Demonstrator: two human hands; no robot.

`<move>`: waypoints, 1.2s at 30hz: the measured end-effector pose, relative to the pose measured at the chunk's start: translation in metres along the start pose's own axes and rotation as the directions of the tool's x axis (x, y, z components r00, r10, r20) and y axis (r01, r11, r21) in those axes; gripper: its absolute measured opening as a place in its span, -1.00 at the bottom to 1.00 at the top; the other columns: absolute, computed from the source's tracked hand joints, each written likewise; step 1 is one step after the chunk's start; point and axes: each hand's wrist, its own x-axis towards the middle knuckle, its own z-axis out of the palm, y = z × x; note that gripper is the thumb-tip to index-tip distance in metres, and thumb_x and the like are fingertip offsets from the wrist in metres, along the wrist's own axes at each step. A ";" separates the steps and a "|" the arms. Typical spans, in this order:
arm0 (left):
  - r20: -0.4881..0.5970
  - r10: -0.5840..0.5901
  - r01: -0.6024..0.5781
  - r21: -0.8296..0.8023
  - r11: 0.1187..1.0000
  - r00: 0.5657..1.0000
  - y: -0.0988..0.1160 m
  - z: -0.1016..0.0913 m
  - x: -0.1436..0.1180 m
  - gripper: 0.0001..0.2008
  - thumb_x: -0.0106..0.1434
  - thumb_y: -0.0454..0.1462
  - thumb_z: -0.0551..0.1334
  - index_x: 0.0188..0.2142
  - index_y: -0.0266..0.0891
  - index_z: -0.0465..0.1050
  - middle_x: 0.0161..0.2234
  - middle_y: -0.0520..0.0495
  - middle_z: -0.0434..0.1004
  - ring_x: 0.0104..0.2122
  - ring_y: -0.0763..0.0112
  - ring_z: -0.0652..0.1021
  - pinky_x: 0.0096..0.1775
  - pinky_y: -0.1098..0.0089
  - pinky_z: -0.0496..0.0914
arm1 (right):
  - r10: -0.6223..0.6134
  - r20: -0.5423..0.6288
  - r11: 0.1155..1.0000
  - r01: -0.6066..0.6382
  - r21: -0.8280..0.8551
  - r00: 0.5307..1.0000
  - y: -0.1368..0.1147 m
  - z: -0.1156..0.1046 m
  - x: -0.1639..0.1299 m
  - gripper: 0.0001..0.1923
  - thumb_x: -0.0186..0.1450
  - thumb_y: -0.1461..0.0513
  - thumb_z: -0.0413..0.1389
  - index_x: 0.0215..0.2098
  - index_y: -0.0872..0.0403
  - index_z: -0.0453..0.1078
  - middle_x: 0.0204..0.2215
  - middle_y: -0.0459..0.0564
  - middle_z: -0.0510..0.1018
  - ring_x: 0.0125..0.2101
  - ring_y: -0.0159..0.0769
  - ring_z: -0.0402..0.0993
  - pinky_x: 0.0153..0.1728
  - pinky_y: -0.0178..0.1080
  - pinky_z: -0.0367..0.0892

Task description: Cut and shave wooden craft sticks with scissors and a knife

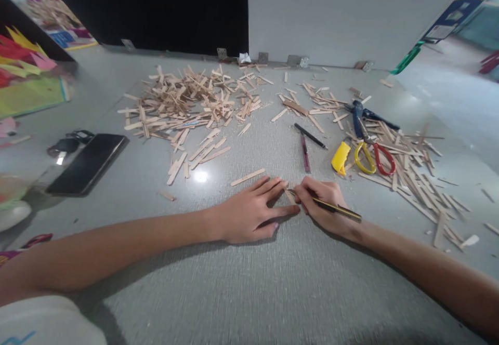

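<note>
My right hand (322,204) is closed round a dark pencil (338,209) with yellowish stripes, its tip pointing left. The tip meets a small wooden stick piece (289,196) on the grey table. My left hand (255,210) lies flat with its fingers spread, fingertips touching or right beside that piece. Part of the piece is hidden by the fingers. Just beyond my left hand rests a longer craft stick (248,177) with faint marks along it. A black pen (311,135) and a thin pink-and-black pen-like tool (305,154) lie past my right hand.
A heap of craft sticks (187,98) spreads at the back left. Scissors with yellow and red handles (384,159), blue-handled pliers (357,119) and a yellow-handled tool (341,158) lie among cut sticks (423,184) at right. A phone (89,164) sits at left. Upright panels (343,17) border the back.
</note>
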 end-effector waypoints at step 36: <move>0.021 -0.020 0.021 -0.030 0.999 1.000 0.001 0.003 0.000 -0.43 0.55 -0.14 0.13 0.50 -0.04 0.23 0.43 -0.35 0.28 0.43 -0.22 0.27 0.39 -0.25 0.18 | -0.001 0.030 1.000 0.000 0.020 1.000 0.003 0.001 0.001 -0.57 0.58 0.04 0.01 -0.44 0.00 0.26 -0.61 -0.17 0.39 -0.61 -0.43 0.25 -0.55 -0.33 0.13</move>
